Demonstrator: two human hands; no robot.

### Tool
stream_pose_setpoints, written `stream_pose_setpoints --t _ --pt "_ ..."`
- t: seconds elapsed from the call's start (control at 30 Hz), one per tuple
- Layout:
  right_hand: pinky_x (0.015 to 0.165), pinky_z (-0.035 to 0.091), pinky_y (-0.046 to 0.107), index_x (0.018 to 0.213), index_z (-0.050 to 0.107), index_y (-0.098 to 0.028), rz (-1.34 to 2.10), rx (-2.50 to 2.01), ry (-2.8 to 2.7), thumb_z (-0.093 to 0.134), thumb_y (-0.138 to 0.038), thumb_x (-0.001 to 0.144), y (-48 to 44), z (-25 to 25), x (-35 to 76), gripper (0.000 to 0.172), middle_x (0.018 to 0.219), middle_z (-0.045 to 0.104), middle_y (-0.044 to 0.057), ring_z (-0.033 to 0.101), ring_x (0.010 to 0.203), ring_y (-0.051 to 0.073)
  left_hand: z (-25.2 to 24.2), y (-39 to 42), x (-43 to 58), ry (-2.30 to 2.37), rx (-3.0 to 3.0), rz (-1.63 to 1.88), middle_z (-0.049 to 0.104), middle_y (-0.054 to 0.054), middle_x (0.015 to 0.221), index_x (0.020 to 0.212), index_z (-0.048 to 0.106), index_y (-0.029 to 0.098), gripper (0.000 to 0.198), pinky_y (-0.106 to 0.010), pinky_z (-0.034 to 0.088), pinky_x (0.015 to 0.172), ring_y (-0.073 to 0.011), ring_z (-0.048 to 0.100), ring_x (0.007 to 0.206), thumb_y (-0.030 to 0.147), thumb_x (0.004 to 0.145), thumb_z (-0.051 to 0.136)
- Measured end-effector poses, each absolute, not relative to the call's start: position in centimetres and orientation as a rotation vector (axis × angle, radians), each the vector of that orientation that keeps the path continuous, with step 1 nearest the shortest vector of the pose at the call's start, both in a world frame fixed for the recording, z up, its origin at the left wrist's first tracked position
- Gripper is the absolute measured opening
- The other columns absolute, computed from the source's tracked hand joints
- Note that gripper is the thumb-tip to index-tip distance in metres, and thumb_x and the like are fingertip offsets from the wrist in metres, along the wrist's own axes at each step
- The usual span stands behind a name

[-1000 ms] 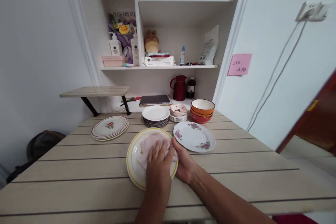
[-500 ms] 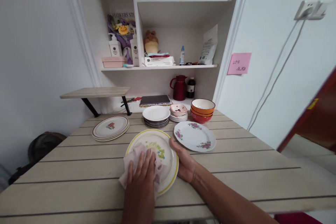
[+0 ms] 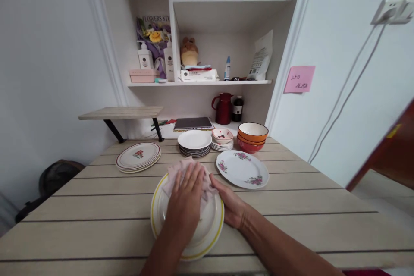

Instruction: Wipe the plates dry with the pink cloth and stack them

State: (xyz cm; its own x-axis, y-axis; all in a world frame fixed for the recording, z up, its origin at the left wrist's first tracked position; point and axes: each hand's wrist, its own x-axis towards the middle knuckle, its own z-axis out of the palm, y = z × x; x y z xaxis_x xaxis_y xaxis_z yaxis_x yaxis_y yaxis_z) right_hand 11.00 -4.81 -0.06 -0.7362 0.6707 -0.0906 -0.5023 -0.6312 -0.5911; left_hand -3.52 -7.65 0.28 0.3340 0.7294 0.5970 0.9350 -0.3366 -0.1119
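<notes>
While flat on pink cloth (image 3: 175, 174), left hand (image 3: 187, 193) seemingly above plate (image 3: 211, 227)

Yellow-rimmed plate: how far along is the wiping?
Done, probably: the rose plate lies alone beside it and looks clean. In hand: the left hand presses the cloth on the far half of the plate; the right hand holds its right rim. Left, likely: the near half, plus the red-motif stack, white stack, small dishes and bowls at the back.
</notes>
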Motion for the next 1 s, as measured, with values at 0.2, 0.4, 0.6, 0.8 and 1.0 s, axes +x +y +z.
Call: stream_pose_setpoints --t 0.2,0.4,0.6,0.8,1.0 --pt "0.107 0.037 0.045 0.130 0.053 -0.006 2.311 -0.345 -0.682 0.041 -0.051 0.094 -4.1 -0.7 10.8 0.059 0.115 0.069 0.019 0.064 0.111 0.025 -2.4 -7.6 -6.7 -1.726 -1.906 -0.667 0.044 -0.016 0.147 0.143 0.039 0.008 0.052 -0.044 0.038 0.109 -0.0269 0.037 0.138 0.022 0.093 0.037" --pt "0.105 0.040 0.044 0.128 0.054 -0.006 2.309 -0.350 -0.650 0.040 -0.053 0.094 -4.3 -0.4 10.8 0.059 0.116 0.069 0.018 0.064 0.111 0.025 -5.2 -10.8 -4.8 -1.688 -1.864 -0.685 0.044 -0.016 0.147 0.143 0.038 0.008 0.056 -0.043 0.041 0.108 -0.0271 0.037 0.138 0.013 0.087 0.041" --pt "0.100 0.046 0.034 0.110 0.065 -0.007 2.323 -0.474 -0.582 0.048 -0.054 0.091 -4.3 -0.9 11.1 0.054 0.102 0.074 0.014 0.069 0.100 0.021 -3.6 -10.6 -1.3 -1.544 -2.225 -0.627 0.028 -0.006 0.156 0.150 0.024 0.016 0.068 -0.041 0.036 0.113 -0.0220 0.025 0.144 0.011 0.085 0.044" --pt "0.105 0.040 0.041 0.123 0.060 -0.012 2.290 -0.349 -0.642 0.043 -0.045 0.096 -4.0 -0.9 11.0 0.046 0.114 0.071 0.013 0.064 0.110 0.022 -0.6 -7.6 -3.1 -1.676 -2.386 -0.559 0.026 -0.005 0.156 0.151 0.019 0.020 0.063 -0.049 0.026 0.116 -0.0214 0.019 0.146 0.021 0.092 0.041" --pt "0.109 0.035 0.045 0.131 0.052 -0.007 2.322 -0.318 -0.694 0.039 -0.052 0.094 -3.9 -0.8 10.6 0.060 0.122 0.066 0.018 0.059 0.117 0.026 -2.7 -8.4 -6.5 -2.006 -2.037 -0.542 0.035 -0.016 0.151 0.146 0.032 0.006 0.053 -0.050 0.034 0.111 -0.0272 0.030 0.142 0.020 0.095 0.032"
